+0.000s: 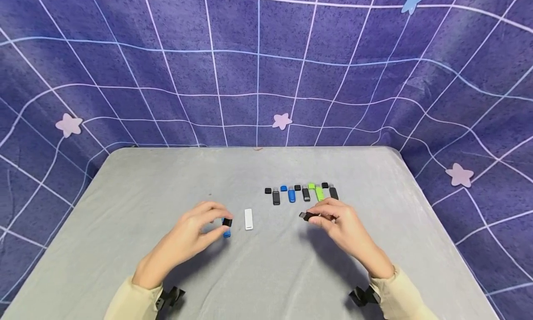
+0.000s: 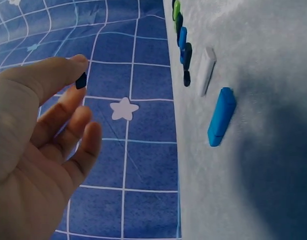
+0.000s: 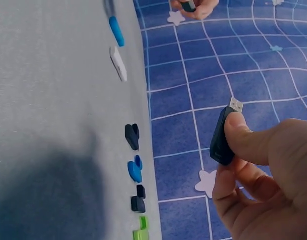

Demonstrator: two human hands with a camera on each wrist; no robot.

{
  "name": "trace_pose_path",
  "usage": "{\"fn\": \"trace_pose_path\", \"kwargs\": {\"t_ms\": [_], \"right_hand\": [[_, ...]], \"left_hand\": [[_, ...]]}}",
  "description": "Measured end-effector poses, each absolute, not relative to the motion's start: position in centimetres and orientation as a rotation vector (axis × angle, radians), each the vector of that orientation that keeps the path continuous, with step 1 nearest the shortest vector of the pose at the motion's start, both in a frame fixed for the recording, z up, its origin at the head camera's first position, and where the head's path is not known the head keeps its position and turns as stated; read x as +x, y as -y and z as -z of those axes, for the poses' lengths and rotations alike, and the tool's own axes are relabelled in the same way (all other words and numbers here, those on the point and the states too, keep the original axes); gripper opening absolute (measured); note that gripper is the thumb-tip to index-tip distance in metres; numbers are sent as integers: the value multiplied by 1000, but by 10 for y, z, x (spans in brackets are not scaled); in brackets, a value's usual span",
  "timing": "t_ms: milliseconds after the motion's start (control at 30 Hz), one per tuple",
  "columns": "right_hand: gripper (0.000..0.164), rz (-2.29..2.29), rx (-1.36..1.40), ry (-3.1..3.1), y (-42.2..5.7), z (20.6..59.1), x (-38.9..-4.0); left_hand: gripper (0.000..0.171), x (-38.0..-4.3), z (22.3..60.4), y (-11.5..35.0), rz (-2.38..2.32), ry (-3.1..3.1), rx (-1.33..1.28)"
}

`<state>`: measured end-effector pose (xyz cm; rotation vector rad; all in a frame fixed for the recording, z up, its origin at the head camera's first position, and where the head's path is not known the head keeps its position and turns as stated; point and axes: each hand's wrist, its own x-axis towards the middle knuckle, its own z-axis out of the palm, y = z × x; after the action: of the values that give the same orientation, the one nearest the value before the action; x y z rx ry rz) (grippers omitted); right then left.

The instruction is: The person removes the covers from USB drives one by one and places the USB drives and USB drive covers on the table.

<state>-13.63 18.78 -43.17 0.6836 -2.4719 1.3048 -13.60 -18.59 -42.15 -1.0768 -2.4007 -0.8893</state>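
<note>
Over the left part of the table, my left hand pinches a small black cap between thumb and index finger; the other fingers are loosely bent. My right hand grips a black USB stick between thumb and fingers, its bare metal plug pointing toward the left hand. The two hands are apart, both raised above the cloth. Beyond and below the left hand lies a blue USB stick, partly hidden by the cap in the head view. A white USB stick lies just right of it.
Farther back, a row of uncapped sticks lies with caps beside them: a black stick, a blue stick, another black stick, a green stick and a dark one. A grey cloth covers the table; a purple curtain hangs behind.
</note>
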Motion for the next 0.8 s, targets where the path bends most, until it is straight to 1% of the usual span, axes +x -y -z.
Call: {"fn": "trace_pose_path", "kwargs": {"t_ms": [233,467,800], "right_hand": [[17,-1293,634,2509,-183,425,-143],[16,-1313,499,2524,-174,417,-153],[16,-1555,300,2597,-159,415,-174]], "left_hand": [[29,-148,418,176,866,2402,-1080],[26,-161,413,165,863,2349,-1080],[21,-183,406,157,815,2379,-1013]]}}
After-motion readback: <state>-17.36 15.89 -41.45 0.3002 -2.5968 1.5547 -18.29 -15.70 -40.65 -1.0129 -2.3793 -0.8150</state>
